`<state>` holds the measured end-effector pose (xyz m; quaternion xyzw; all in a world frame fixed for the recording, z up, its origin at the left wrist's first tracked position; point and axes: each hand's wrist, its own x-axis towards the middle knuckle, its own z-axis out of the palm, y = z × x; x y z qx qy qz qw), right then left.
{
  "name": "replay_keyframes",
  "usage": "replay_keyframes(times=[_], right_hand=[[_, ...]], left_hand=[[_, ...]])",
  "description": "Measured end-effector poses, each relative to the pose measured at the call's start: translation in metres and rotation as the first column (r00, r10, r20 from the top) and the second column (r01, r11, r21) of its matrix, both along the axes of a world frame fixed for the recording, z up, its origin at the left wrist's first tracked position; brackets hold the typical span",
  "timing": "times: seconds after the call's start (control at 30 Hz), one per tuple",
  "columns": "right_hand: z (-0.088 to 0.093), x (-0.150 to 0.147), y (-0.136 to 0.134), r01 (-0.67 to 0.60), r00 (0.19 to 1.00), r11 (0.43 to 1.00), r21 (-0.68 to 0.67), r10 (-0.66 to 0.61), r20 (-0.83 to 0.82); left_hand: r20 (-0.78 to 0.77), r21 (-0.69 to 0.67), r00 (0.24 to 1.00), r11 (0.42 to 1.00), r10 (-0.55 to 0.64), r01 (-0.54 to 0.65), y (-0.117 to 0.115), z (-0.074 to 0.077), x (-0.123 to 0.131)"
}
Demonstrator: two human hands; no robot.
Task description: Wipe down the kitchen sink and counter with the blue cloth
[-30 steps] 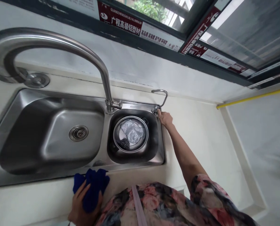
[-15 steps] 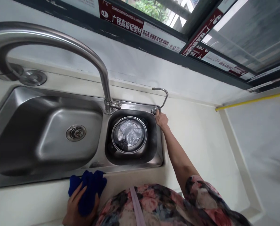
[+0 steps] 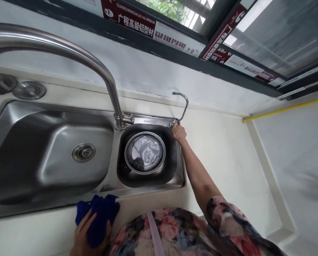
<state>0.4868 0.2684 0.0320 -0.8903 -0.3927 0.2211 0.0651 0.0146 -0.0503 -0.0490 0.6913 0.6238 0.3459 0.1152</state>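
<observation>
My left hand is closed on a bunched blue cloth at the front edge of the sink. With my right arm stretched out, my right hand grips the base of a small thin curved tap at the back right corner of the sink. Its fingertips are partly hidden. In the smaller basin sits a round metal strainer. Lying inside it are a silvery grey mesh cloth and a dark scourer-like piece.
A large arched faucet stands behind the two basins. The larger basin with its drain is on the left. A pale counter runs to the right, below a window frame and a yellow pipe.
The view has shifted slightly, so the scene sits a little further left. Both hands keep their places, the left on the cloth and the right at the small tap.
</observation>
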Motion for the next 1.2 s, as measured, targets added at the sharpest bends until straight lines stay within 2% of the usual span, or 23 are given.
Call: replay_keyframes(times=[0.07, 0.13, 0.27, 0.37, 0.4, 0.5, 0.6, 0.67, 0.73, 0.8, 0.83, 0.87, 0.93, 1.03, 1.2], right_hand=[[0.001, -0.004, -0.002, 0.094, 0.994, 0.995, 0.034, -0.092, -0.064], [0.000, -0.008, -0.006, 0.175, 0.954, 0.978, 0.115, -0.139, -0.264], [-0.008, -0.018, -0.020, 0.364, 0.777, 0.906, 0.217, -0.167, -0.608], [-0.017, -0.031, -0.042, 0.408, 0.682, 0.893, 0.188, -0.161, -0.714], [-0.020, -0.036, -0.052, 0.392, 0.675, 0.901, 0.187, -0.143, -0.724], [-0.023, -0.046, -0.082, 0.301, 0.721, 0.924, 0.235, -0.059, -0.691], [-0.009, -0.037, -0.091, 0.250, 0.794, 0.890, 0.381, 0.037, -0.607], [0.011, -0.017, -0.077, 0.145, 0.904, 0.817, 0.558, 0.120, -0.411], [0.038, 0.008, -0.049, -0.056, 0.974, 0.714, 0.698, 0.194, -0.120], [0.064, 0.029, -0.015, -0.239, 0.963, 0.641, 0.729, 0.253, 0.094], [0.076, 0.036, 0.002, -0.303, 0.947, 0.630, 0.715, 0.284, 0.151], [0.085, 0.040, 0.017, -0.350, 0.931, 0.637, 0.687, 0.316, 0.182], [0.098, 0.039, 0.043, -0.394, 0.913, 0.687, 0.610, 0.367, 0.176], [0.103, 0.025, 0.064, -0.376, 0.917, 0.747, 0.548, 0.383, 0.106], [0.102, 0.011, 0.064, -0.380, 0.903, 0.706, 0.597, 0.423, 0.074]], left_hand=[[0.014, 0.002, 1.000, 1.000, 0.028, -0.028, 0.003, 0.004, 0.005], [0.044, 0.001, 0.996, 0.997, 0.078, -0.078, 0.006, 0.013, 0.013], [0.067, 0.039, 0.993, 0.994, 0.098, -0.101, 0.011, 0.030, 0.027], [0.062, 0.068, 0.990, 0.989, 0.124, -0.129, 0.012, 0.034, 0.031], [0.064, 0.072, 0.989, 0.988, 0.132, -0.137, 0.012, 0.034, 0.032], [0.069, 0.061, 0.983, 0.983, 0.168, -0.172, 0.012, 0.033, 0.033], [0.065, 0.039, 0.981, 0.982, 0.180, -0.183, 0.013, 0.034, 0.035], [0.055, 0.045, 0.984, 0.984, 0.172, -0.174, 0.015, 0.036, 0.036], [0.041, 0.054, 0.985, 0.984, 0.170, -0.173, 0.016, 0.039, 0.037], [0.023, 0.060, 0.985, 0.983, 0.174, -0.175, 0.017, 0.042, 0.039], [0.016, 0.072, 0.984, 0.981, 0.178, -0.179, 0.017, 0.042, 0.040], [0.008, 0.087, 0.983, 0.979, 0.186, -0.186, 0.017, 0.042, 0.041], [0.004, 0.115, 0.979, 0.972, 0.205, -0.204, 0.016, 0.041, 0.042], [0.022, 0.127, 0.976, 0.968, 0.217, -0.218, 0.016, 0.038, 0.043], [0.021, 0.147, 0.977, 0.966, 0.214, -0.215, 0.015, 0.038, 0.045]])
